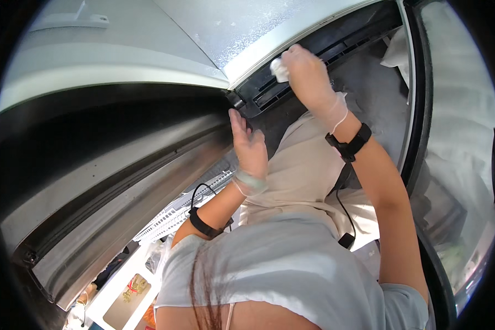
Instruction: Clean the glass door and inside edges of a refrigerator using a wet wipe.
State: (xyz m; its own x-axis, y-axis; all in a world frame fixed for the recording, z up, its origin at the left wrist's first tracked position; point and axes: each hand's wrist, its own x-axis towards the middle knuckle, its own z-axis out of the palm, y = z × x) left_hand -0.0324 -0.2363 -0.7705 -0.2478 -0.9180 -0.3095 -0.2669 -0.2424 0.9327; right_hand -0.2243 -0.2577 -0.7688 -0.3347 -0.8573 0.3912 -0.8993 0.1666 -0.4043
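My right hand (309, 80), in a clear thin glove, is closed around a crumpled white cloth or wipe (279, 70). It is at the black slotted grille (272, 94) along the lower front edge of a white-lined cabinet, which looks like a display fridge or freezer. Also in a clear glove, my left hand (249, 148) has its fingers extended and holds nothing. It is beside the end of the long metal-and-black door or panel edge (148, 173), near the corner of the grille; whether it touches is unclear. Frost or water drops cover part of the white inner surface (251, 37).
On the right stands a glass door with a black frame (423, 103), white fabric showing through it. White wire racks (177, 214) lie beyond the left panel. A white container (97, 307) with a cut-out is at lower left. Black cables hang near both arms.
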